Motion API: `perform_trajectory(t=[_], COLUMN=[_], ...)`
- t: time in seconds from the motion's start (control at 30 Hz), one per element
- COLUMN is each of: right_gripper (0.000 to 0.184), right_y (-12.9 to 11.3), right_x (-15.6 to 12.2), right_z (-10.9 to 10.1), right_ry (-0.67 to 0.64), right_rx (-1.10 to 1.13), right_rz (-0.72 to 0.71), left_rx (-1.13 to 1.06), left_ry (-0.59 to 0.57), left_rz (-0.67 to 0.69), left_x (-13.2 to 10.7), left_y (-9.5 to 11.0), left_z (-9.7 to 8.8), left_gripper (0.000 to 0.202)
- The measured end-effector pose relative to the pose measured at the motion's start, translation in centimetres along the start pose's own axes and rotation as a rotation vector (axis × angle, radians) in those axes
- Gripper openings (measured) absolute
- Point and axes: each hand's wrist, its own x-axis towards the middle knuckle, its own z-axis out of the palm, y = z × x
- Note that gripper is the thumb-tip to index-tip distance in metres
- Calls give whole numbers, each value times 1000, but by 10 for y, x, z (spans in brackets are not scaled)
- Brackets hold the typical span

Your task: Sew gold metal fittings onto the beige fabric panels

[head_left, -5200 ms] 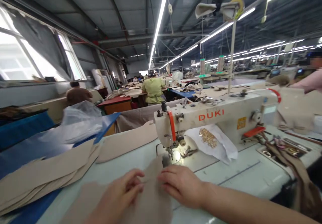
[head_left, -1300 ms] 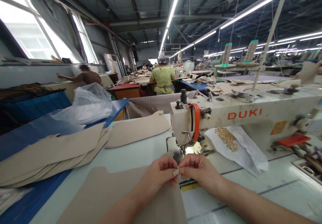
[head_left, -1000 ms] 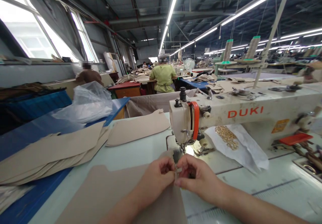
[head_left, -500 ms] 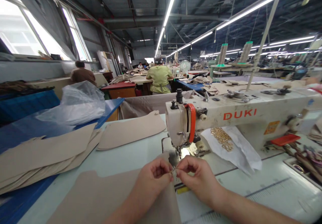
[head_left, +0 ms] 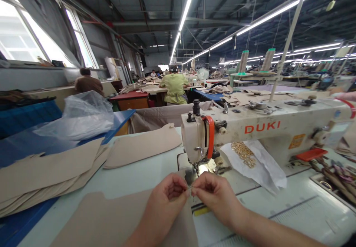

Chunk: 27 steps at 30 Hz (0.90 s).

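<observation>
My left hand and my right hand meet just in front of the sewing machine's needle area. Both are closed in a pinch, fingertips almost touching. Between them is a small, thin light-coloured piece, too small to name. Under my left hand and wrist lies a beige fabric panel, flat on the pale tabletop. Gold-coloured metal rings lie in a heap on white paper, right of the needle under the machine arm.
A stack of beige panels lies at left, with another panel behind the needle. A clear plastic bag rests on the blue table. At right, a tray holds tools. A person in a yellow-green top sits ahead.
The view has shifted slightly, so most things sit a little further left. My hands keep their pinch together in front of the needle.
</observation>
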Motion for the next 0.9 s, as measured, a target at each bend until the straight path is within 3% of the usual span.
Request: perform_trajectory(t=[0.13, 0.43, 0.57, 0.63, 0.73, 0.83, 0.9], right_gripper=[24, 10, 4, 3, 3, 3, 4], right_y=[0, -3, -2, 0, 2, 0, -4], right_x=[2, 2, 3, 3, 3, 5, 7], right_z=[-5, -10, -12, -13, -13, -12, -12], right_ry=[-75, -135, -179, -186, -164, -143, -143], right_rx=[181, -52, -98, -84, -51, -41, -46], right_rz=[94, 57, 74, 87, 109, 207, 280], left_rx=[56, 58, 95, 209, 546, 853, 955], left_ry=[-4, -26, -139, -186, -108, -82, -109], left_rz=[47, -7, -33, -14, 114, 272, 311], left_x=[-1, 0, 4, 5, 1, -10, -20], left_y=[-2, -5, 6, 11, 10, -6, -18], left_z=[-1, 1, -4, -16, -39, -51, -49], left_gripper=[7, 8, 8, 11, 23, 34, 35])
